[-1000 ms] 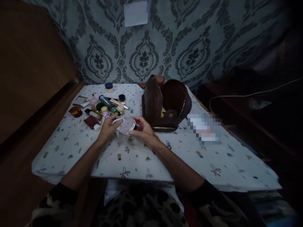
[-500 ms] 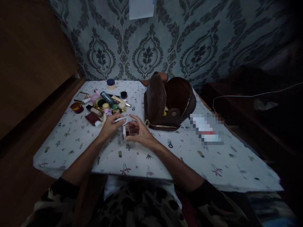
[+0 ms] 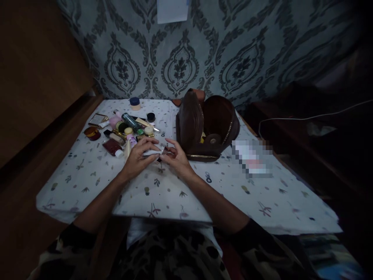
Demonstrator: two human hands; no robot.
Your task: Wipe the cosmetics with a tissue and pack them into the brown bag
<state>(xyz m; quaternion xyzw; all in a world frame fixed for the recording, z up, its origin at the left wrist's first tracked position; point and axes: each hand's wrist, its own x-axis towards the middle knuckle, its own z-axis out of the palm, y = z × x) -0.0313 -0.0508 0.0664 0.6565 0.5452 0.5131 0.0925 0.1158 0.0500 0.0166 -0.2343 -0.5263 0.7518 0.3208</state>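
Over the front middle of the table, my left hand (image 3: 138,156) is closed on a white round lid (image 3: 149,153). My right hand (image 3: 178,160) grips a small clear jar (image 3: 164,150) with something dark inside, tipped on its side. Lid and jar meet between the two hands; fingers cover much of both, so I cannot tell whether the lid is seated. Just beyond my left hand lie a dark red bottle (image 3: 112,147) with a white cap and a pink-and-white tube (image 3: 131,140). To the right of my right hand stands an open brown handbag (image 3: 189,134).
Several cosmetics cluster at the left, among them a teal bottle (image 3: 130,122), an amber jar (image 3: 92,133) and a black-lidded pot (image 3: 150,117). A blue-lidded jar (image 3: 135,103) stands near the wall. A blurred flat item (image 3: 250,157) lies right of the bag on the patterned tablecloth (image 3: 233,206).
My left hand has brought the white lid to the right, up against the jar. The jar has turned and lifted slightly in my right hand, whose fingers now hide more of it.
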